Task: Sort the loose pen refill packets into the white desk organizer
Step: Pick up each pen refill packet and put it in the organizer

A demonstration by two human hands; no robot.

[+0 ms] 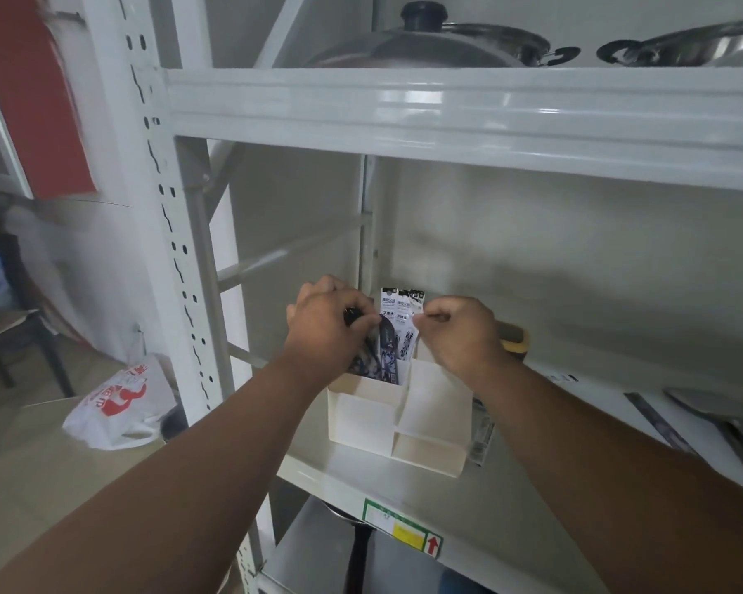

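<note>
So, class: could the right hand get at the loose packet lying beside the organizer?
Probably yes: the packet lies uncovered on the shelf, right of the organizer, under the right forearm. But the right hand is pinching upright packets, so it must let go first.

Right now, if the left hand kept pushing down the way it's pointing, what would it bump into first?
Probably the white desk organizer: the left hand grips dark refill packets already angled into its back compartment, though depth is hard to judge.

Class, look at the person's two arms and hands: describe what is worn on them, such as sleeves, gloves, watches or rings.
Both forearms are bare up to the frame's edge, with no sleeves in view. The left hand and the right hand wear no gloves. No watch, bracelet or ring shows on either wrist or on the visible fingers.
</note>
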